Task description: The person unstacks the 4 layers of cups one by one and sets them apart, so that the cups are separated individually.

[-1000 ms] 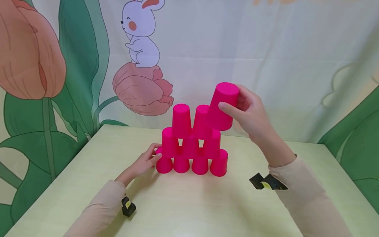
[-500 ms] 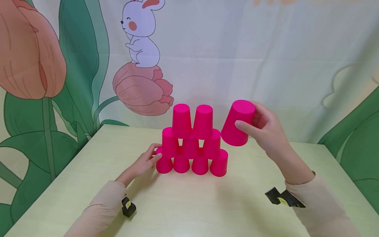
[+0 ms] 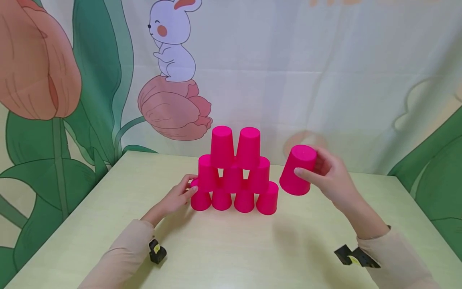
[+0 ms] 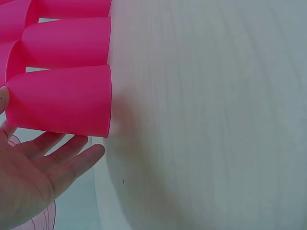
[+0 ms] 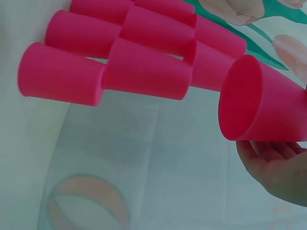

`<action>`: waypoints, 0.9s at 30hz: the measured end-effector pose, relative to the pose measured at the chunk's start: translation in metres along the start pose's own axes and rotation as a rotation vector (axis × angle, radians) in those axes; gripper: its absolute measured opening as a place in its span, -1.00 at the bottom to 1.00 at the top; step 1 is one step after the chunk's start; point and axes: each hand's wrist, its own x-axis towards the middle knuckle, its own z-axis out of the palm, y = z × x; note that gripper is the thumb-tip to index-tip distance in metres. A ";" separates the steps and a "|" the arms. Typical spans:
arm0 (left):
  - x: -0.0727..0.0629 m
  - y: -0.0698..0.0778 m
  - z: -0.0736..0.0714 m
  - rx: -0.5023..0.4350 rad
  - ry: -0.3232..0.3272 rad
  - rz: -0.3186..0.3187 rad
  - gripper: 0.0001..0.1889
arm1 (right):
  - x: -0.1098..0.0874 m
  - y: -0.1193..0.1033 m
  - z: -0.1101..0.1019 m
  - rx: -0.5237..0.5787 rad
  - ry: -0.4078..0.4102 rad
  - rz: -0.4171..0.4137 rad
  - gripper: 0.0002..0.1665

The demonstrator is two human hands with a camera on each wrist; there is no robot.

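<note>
Bright pink cups stand mouth down in a stacked pyramid: several in the bottom row, three in the middle row and two on top. At the pyramid's lower left, my left hand has its thumb and fingers around the narrow end of the end cup; the other fingers spread beside its wall. To the right of the stack, my right hand grips another pink cup in the air, thumb on the near side, mouth downward and slightly tilted. Its hollow inside shows in the right wrist view.
Everything stands on a pale wooden table. Behind its far edge hangs a curtain printed with a rabbit and tulips. Dark wrist-camera pieces jut from the right sleeve; another sits at the left sleeve.
My right hand has carried its cup from in front of the top row rightward and down, beside the pyramid. The left hand and the stacked cups have stayed in place.
</note>
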 end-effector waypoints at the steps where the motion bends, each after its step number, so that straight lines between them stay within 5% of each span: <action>1: 0.000 0.000 0.000 -0.002 0.001 -0.002 -0.56 | -0.001 0.003 0.000 -0.007 -0.001 0.007 -0.46; 15: 0.001 0.000 0.001 -0.004 -0.003 0.003 -0.57 | -0.012 0.053 -0.012 -0.109 -0.011 0.142 -0.38; 27: -0.002 -0.001 -0.001 -0.021 0.004 -0.007 -0.53 | -0.014 0.087 -0.009 -0.075 -0.081 0.213 -0.38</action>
